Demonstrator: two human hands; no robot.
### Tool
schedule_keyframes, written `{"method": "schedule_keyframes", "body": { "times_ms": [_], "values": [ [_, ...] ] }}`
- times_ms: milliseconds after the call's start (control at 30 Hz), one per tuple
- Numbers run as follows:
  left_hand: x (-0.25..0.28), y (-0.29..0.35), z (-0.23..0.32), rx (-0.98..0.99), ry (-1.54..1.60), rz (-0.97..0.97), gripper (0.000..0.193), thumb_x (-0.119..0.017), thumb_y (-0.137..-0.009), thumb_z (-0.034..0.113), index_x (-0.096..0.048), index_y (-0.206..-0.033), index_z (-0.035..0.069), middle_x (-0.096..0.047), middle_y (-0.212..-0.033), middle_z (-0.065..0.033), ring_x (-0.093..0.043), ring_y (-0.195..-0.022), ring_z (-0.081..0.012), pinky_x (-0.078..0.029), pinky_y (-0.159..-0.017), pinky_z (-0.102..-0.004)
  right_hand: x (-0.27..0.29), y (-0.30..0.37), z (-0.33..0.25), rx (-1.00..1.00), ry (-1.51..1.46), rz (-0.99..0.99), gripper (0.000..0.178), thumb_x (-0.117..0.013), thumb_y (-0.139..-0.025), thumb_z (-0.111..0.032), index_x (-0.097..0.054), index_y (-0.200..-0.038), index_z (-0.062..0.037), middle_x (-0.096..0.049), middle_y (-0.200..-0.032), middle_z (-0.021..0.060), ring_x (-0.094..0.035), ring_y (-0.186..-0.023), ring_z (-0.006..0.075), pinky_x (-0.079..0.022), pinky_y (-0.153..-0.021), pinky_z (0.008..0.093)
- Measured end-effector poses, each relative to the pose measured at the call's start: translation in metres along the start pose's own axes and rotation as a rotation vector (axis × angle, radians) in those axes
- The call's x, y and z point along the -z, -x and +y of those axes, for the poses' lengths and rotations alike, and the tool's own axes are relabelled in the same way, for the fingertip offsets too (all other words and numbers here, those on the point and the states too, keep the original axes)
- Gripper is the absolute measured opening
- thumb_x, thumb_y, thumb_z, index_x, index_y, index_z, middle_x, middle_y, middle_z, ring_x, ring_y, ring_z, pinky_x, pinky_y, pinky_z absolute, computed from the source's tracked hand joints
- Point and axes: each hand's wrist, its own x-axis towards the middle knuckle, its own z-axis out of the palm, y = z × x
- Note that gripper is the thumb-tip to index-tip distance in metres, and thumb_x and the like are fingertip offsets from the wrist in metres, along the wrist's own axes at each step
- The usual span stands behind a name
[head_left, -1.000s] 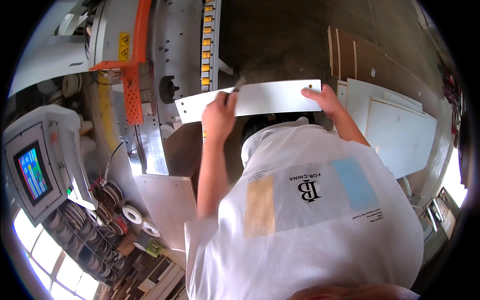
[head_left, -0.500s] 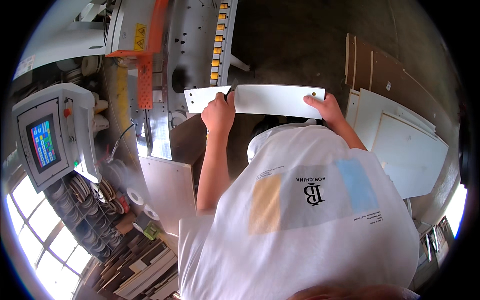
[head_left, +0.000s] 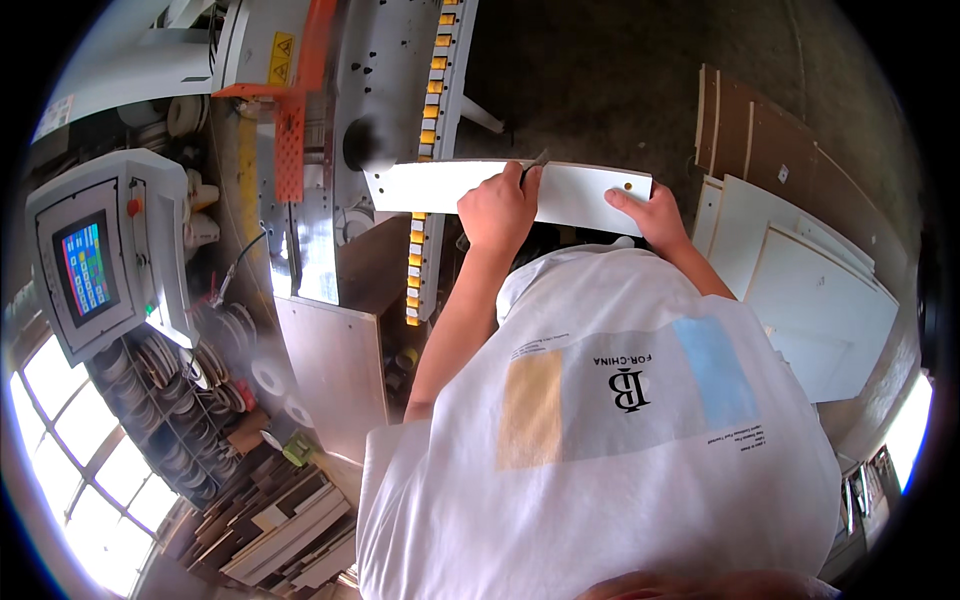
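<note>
White board (head_left: 575, 195) held crosswise in front of the torso, left end overlapping the yellow-roller rail (head_left: 430, 112) in this view. Right hand (head_left: 653, 216) grasping its right end, thumb on the face near a hole. Left hand (head_left: 498, 210) clenched around a small tool (head_left: 541, 158) at the far edge; can't tell if its fingers also grip the board. White panels (head_left: 815, 310) stacked off to the right.

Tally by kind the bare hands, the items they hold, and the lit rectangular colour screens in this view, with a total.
Bare left hand and bare right hand: 2
Long white rectangular panel: 1
Slim dark hand tool: 1
Lit rectangular colour screen: 1
Total: 5
</note>
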Motion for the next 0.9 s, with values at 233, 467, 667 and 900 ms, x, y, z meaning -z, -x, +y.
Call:
{"method": "schedule_keyframes", "body": {
  "times_ms": [233, 467, 667, 900],
  "values": [
    [0.003, 0.001, -0.009, 0.100, -0.041, 0.056, 0.038, -0.060, -0.090, 0.044, -0.066, -0.072, 0.011, -0.063, -0.060, -0.0126, -0.064, -0.060, -0.0374, -0.050, -0.055, -0.0446, -0.003, 0.010, -0.008, 0.020, 0.055, -0.004, 0.033, -0.078, -0.082, -0.028, -0.071, -0.099, -0.0008, -0.071, -0.089, 0.0041, -0.062, -0.081, 0.0110, -0.049, -0.075, 0.0289],
    [0.009, -0.019, -0.102, 0.340, -0.161, 0.056, 0.047, -0.050, -0.092, 0.054, -0.069, -0.078, 0.014, -0.069, -0.072, -0.0123, -0.066, -0.070, -0.0364, -0.051, -0.064, -0.0447, -0.003, 0.011, -0.002, 0.011, 0.028, -0.006, 0.032, -0.077, -0.083, -0.027, -0.071, -0.099, -0.0004, -0.070, -0.089, 0.0046, -0.062, -0.082, 0.0111, -0.049, -0.075, 0.0295],
    [0.011, -0.010, -0.065, 0.182, -0.099, 0.091, 0.040, -0.055, -0.092, 0.050, -0.068, -0.078, 0.015, -0.067, -0.068, -0.0122, -0.065, -0.067, -0.0372, -0.050, -0.060, -0.0456, -0.006, 0.013, -0.005, 0.029, 0.027, 0.012, 0.034, -0.077, -0.083, -0.027, -0.070, -0.101, 0.0004, -0.070, -0.092, 0.0052, -0.062, -0.084, 0.0117, -0.049, -0.076, 0.0292],
    [0.017, -0.015, -0.074, 0.261, -0.135, -0.007, 0.046, -0.048, -0.094, 0.054, -0.071, -0.084, 0.016, -0.071, -0.075, -0.0140, -0.069, -0.074, -0.0360, -0.053, -0.068, -0.0470, -0.004, 0.016, -0.004, 0.021, 0.055, 0.031, 0.035, -0.077, -0.082, -0.026, -0.069, -0.104, 0.0006, -0.070, -0.094, 0.0050, -0.062, -0.085, 0.0119, -0.049, -0.078, 0.0291]
  ]
}}
